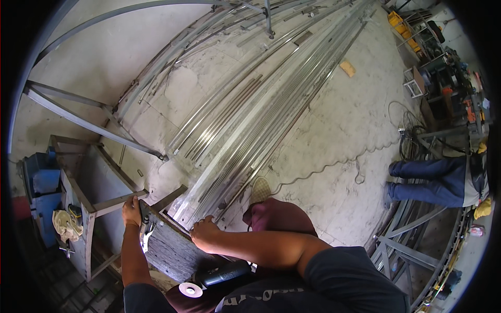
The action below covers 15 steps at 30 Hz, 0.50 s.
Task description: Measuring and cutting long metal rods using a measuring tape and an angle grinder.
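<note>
A grey, worn board stands tilted in front of me, with a thin edge along its top. At its far left corner my left hand is closed round the edge, thumb near the rim. My right hand is at the other end of that edge, fingers curled and pressed together; what they hold is hidden. A metal clamp-like tool hangs on the board's face below my left hand. Close to my body lies a dark angle grinder with a pale round disc.
Long metal tubes and bars stretch across the floor ahead. At left stands a metal frame cabinet with a cloth and blue boxes. A hose snakes right toward another person and cluttered shelving.
</note>
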Available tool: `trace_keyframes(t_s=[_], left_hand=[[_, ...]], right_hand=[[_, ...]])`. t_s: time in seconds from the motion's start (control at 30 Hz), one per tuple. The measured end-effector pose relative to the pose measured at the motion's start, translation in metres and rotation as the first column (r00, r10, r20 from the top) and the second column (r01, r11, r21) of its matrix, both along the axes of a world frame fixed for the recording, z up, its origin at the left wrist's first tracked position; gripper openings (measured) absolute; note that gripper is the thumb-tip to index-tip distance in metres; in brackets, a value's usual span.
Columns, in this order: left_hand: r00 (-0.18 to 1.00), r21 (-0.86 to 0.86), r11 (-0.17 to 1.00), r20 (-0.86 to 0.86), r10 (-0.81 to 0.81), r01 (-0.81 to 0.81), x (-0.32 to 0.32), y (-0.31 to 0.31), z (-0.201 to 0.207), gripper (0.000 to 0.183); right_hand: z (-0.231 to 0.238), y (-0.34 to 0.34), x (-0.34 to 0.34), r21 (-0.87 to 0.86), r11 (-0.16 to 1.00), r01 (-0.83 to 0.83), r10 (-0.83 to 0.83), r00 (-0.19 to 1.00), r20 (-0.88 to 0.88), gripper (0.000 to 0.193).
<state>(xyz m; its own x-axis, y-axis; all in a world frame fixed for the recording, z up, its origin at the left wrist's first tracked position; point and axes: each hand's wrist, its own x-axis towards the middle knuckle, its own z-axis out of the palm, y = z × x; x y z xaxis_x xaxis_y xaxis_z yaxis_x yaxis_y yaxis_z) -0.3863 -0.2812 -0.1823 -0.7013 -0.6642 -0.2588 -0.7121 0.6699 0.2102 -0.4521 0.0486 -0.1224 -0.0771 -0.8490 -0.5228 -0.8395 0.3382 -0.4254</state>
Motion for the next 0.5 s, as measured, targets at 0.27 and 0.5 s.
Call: trace_keyframes(t_s=[0.27, 0.5], left_hand=[[0.998, 0.007, 1.000, 0.053, -0.016, 0.016, -0.003, -0.004, -0.001, 0.052], [0.999, 0.042, 0.999, 0.053, -0.008, 0.006, -0.010, -0.004, 0.003, 0.055]], right_hand=[[-0.002, 0.002, -0.001, -0.039, 0.998, 0.046, -0.045, 0.999, 0.013, 0.038], [0.004, -0.004, -0.003, -0.022, 0.999, 0.040, -0.040, 0.999, -0.005, 0.038]])
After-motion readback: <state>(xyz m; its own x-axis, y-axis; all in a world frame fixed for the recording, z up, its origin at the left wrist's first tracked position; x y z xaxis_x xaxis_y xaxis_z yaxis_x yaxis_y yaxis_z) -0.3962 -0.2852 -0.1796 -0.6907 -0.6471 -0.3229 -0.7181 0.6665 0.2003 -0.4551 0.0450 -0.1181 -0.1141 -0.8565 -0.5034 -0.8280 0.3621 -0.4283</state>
